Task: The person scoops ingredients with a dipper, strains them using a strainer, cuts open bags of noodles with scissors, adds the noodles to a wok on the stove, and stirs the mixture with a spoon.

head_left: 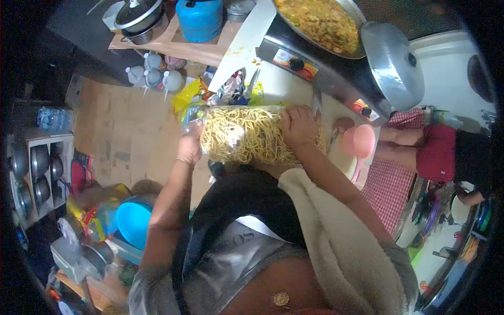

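A clear pack (pixel 244 134) of yellow noodles spans the space between a person's two bare hands, in front of a white counter (pixel 231 65) in a crowded kitchen. The left hand (pixel 190 146) is clamped on the pack's left end; the right hand (pixel 300 127) lies over its face near the other end, fingers close together, though whether they close on the plastic is hidden.

The pack lies broadside to the body, long edges running left to right. Whether the counter bears any of its weight, the view does not tell. The noodles look loose and slippery inside the film, so good handling likely means a hold at both ends, pressure spread over whole fingers — no pinching, which could split the plastic or crush the strands. Lifting both ends evenly should keep the load from sliding to one side.

Beyond the pack, a yellow bag (pixel 186 98) sits by its upper left corner; a pink cup (pixel 359 140) stands to the right. A stove (pixel 294 55) bears a broad pan (pixel 320 23) of food, a metal lid (pixel 391 63) beside it — best given a wide berth by thin film. Another person in red shorts (pixel 440 152) stands at far right.
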Tool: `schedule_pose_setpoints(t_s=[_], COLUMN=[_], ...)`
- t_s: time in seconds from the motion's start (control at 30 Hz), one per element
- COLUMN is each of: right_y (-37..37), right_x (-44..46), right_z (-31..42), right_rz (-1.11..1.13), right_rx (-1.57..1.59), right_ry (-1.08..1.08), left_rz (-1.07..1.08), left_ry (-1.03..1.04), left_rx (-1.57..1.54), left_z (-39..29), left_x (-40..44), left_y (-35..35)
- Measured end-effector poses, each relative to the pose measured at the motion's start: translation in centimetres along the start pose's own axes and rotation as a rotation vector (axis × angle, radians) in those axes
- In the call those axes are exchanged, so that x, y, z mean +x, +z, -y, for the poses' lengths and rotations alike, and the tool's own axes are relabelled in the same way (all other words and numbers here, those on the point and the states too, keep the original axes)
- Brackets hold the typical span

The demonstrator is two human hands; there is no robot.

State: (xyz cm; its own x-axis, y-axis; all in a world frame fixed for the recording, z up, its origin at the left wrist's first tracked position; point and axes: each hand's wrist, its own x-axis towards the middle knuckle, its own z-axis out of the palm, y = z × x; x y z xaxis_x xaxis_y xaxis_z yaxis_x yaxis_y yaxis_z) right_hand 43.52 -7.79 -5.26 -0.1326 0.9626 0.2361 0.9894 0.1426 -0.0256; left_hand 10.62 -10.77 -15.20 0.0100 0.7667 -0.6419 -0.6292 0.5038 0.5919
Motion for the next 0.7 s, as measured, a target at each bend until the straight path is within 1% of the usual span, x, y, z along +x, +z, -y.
schedule_pose_setpoints(t_s=[0.13,0.23,0.3,0.37,0.43,0.47,0.53,0.57,0.63,0.67,0.7], right_y=[1.4,2.1,2.3,2.3,3.3,3.8,4.5,5.0,7.3,7.5,7.6], right_x=[0.1,0.3,1.0,0.9,0.9,1.0,1.2,1.3,0.8,1.4,1.6], right_z=[0.5,0.5,0.4,0.4,-0.1,-0.3,-0.6,-0.7,-1.9,-1.6,-1.3], right_rz=[-0.015,0.024,0.041,0.042,0.091,0.115,0.088,0.076,0.115,0.130,0.107], right_rx=[-0.043,-0.031,-0.015,-0.002,0.011,0.019,0.063,0.090,0.034,0.004,0.037], right_ry=[-0.033,-0.008,-0.007,-0.016,0.011,0.022,-0.021,-0.045,-0.064,-0.078,-0.082], left_rz=[-0.029,0.091,0.154,0.120,-0.009,-0.023,-0.059,-0.052,-0.043,0.010,-0.018], left_ry=[-0.109,-0.037,0.285,0.310,0.051,0.044,0.040,0.064,0.107,0.144,0.156], left_rx=[-0.016,0.013,0.648,0.864,0.646,0.527,0.292,0.347,0.456,0.343,0.360], left_z=[1.2,0.3,1.3,1.6,-1.7,-2.0,-2.3,-2.1,-1.4,-1.9,-1.8], left_x=[0.6,-0.3,1.0,1.2,-1.6,-2.1,-2.7,-2.4,-2.0,-2.2,-2.2], left_y=[-0.9,0.0,-2.3,-3.4,1.4,2.5,3.6,3.4,2.5,3.6,3.7])
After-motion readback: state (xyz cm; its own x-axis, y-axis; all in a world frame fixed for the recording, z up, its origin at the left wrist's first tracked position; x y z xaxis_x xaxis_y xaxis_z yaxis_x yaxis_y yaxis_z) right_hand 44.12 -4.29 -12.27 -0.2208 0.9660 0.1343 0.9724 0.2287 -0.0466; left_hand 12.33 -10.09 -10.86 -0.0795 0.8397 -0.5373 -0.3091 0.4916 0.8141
